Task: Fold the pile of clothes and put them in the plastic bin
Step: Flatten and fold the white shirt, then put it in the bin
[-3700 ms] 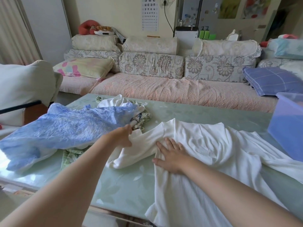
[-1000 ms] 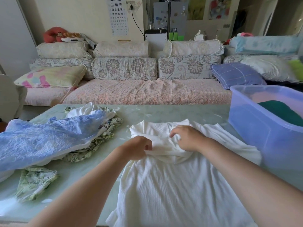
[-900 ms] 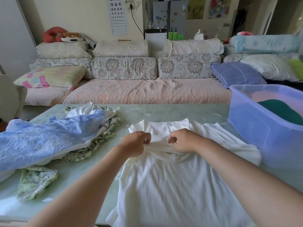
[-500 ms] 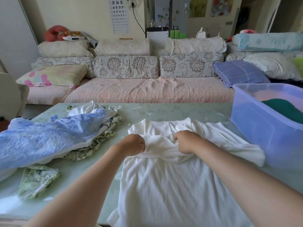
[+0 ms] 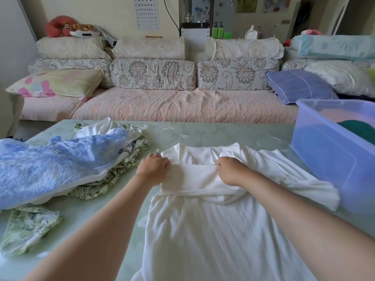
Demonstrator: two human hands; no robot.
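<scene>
A white ribbed shirt (image 5: 203,226) lies flat on the pale green table (image 5: 213,134), its neck end away from me. A sleeve is folded across its chest as a white band. My left hand (image 5: 153,169) grips the band's left end. My right hand (image 5: 230,170) grips the band near its right end. The other sleeve (image 5: 300,183) stretches right toward the translucent blue plastic bin (image 5: 332,151), which holds a dark green garment (image 5: 359,128). The unfolded pile at left has a blue crinkled garment (image 5: 50,165) on top.
Green floral fabric (image 5: 26,228) lies at the table's near left, more of it under the blue garment. A sofa (image 5: 162,106) with cushions and pillows stands beyond the far table edge. A chair back (image 5: 10,110) is at the left.
The left sleeve has been folded across the shirt's chest. In the last second both hands moved apart along the folded sleeve and pulled it flat.
</scene>
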